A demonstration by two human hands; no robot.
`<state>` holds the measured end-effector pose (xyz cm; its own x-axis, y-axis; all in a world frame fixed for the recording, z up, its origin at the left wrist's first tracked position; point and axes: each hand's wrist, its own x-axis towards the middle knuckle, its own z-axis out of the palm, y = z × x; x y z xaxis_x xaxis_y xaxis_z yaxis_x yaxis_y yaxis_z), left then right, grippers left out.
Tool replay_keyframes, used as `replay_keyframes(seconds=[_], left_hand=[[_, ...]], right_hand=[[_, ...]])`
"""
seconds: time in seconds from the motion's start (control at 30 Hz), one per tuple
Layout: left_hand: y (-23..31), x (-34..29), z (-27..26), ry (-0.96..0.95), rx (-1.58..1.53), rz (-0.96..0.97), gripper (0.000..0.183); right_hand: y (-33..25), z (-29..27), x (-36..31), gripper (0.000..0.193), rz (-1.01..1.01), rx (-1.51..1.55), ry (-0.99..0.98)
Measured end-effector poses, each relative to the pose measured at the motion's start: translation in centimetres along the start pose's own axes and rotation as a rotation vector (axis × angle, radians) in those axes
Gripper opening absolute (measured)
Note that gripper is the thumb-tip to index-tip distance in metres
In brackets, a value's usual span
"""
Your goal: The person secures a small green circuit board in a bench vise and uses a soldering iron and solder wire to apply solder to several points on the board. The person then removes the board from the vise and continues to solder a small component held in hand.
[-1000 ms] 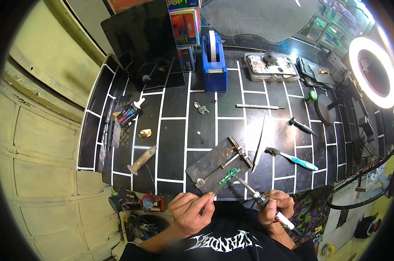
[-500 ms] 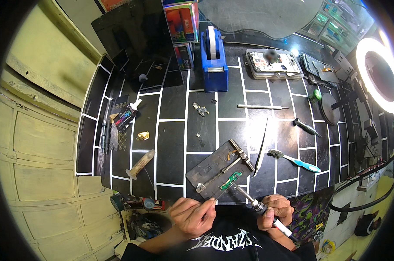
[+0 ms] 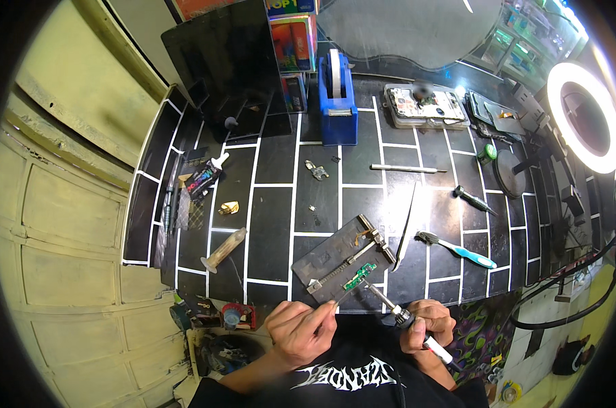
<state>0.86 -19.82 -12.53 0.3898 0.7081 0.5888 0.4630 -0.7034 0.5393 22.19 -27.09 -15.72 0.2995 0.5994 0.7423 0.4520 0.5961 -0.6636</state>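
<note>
Green circuit board (image 3: 359,276) is lying on a dark holder plate (image 3: 319,262) near the front of the table (image 3: 270,238). The left hand (image 3: 302,333) is pinching a thin tool (image 3: 344,297) between closed fingertips; the right hand (image 3: 427,326), fingers curled, is gripping a soldering iron (image 3: 403,316) aimed at the board.

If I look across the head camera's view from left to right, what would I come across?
Syringe, left hand, small green circuit board, right hand, small green container, glowing ring light.
</note>
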Motion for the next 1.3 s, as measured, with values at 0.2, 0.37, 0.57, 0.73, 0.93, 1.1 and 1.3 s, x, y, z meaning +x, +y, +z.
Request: replay_keyframes(seconds=[0.2,0.37,0.57,0.73,0.93,1.1,1.3], left_hand=[[-0.3,-0.2,0.2,0.015,-0.003,0.016,0.02],[-0.3,-0.3,0.3,0.03,-0.006,0.041,0.019],[-0.3,-0.3,0.4,0.033,0.0,0.032,0.02],[-0.3,-0.3,0.4,0.014,-0.011,0.047,0.019],[-0.2,-0.2,0.4,0.013,-0.005,0.043,0.019],[-0.1,-0.1,0.3,0.001,0.001,0.037,0.018],[-0.1,0.0,0.3,-0.016,0.003,0.045,0.018]], right_hand=[[-0.1,0.2,-0.1,0.012,0.012,0.0,0.033],[-0.5,0.4,-0.1,0.013,0.035,-0.034,0.044],[-0.8,0.5,0.3,0.014,0.039,-0.046,0.044],[-0.9,0.5,0.6,0.02,0.034,-0.021,0.026],[-0.6,0.3,0.1,0.012,0.047,-0.031,0.002],[-0.8,0.6,0.6,0.019,0.022,-0.034,0.012],[-0.8,0.6,0.6,0.018,0.031,-0.016,0.025]])
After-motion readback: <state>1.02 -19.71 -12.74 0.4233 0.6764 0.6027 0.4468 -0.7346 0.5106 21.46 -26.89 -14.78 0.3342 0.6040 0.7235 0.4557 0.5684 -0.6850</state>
